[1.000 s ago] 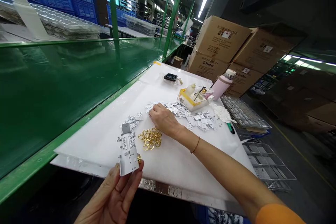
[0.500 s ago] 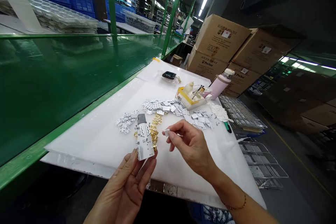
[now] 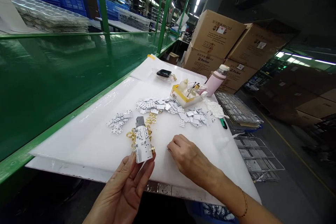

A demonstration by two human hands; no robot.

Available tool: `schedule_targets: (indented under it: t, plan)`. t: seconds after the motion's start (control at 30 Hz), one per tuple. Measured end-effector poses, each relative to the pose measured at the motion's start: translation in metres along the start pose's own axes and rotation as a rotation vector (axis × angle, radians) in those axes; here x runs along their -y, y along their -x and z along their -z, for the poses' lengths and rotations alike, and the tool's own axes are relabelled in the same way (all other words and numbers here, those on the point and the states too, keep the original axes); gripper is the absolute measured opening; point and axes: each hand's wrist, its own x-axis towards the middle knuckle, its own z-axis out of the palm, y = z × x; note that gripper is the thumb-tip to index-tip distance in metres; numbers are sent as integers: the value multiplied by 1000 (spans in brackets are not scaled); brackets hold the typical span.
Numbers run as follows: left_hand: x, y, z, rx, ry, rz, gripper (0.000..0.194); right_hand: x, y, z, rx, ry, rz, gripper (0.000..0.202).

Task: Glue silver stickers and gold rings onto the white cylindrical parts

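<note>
My left hand [image 3: 123, 185] grips the lower end of a flat white model piece [image 3: 144, 149] with a dark grey block at its top, lattice strips and small holes. The piece is tilted upright above the table. Behind it lie gold-coloured rings and clasps [image 3: 151, 119], partly hidden by it. My right hand [image 3: 186, 154] is low over the white table sheet, fingers bent and pinched together; what they hold, if anything, is hidden apart from a tiny pale speck at the fingertips. Beyond both hands are heaps of small white plates with holes [image 3: 149, 104], and a smaller heap [image 3: 118, 121] at the left.
A yellow-edged clear tray [image 3: 183, 101] holds bottles and brushes. Behind it stands a pink flask [image 3: 215, 81]. A black-topped object [image 3: 164, 73], crumpled tissue [image 3: 214, 107] and a green marker [image 3: 223, 123] lie on the table. Cardboard boxes [image 3: 217, 36] stand behind, a green conveyor [image 3: 52, 73] at left.
My right hand has dropped to the table sheet and turned knuckles up; the small white plate it pinched is no longer clearly visible. My left hand still holds the model piece. The view has shifted slightly.
</note>
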Motion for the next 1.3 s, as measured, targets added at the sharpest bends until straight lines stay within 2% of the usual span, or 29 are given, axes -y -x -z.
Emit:
schedule_targets:
  t: [0.1,0.27,0.37,0.5,0.6,0.73,0.97,1.17,1.3]
  plan:
    - [0,-1,2,12,-11,-7,21,-1,3,-7,2,10,12,24]
    - [1,-4,5,52,-2,-6,20,-12,7,-2,-5,-50,105,25]
    - [2,-4,5,44,10,-4,17,-22,6,-3,-49,-127,138,21]
    - [4,-3,4,67,14,-13,15,-29,2,-10,-148,-222,108,17]
    - [6,-4,3,82,3,-25,12,-23,0,-14,-204,-238,84,17]
    - [9,-7,3,114,-11,-46,12,-15,1,-16,-211,-199,125,18]
    - [12,-8,7,100,13,-45,14,-15,-1,-23,-278,-119,123,27]
    - [16,-9,6,102,19,-55,16,-3,0,-24,-258,-55,161,28]
    - [15,-10,8,114,15,-70,14,-1,0,-19,-360,-101,130,26]
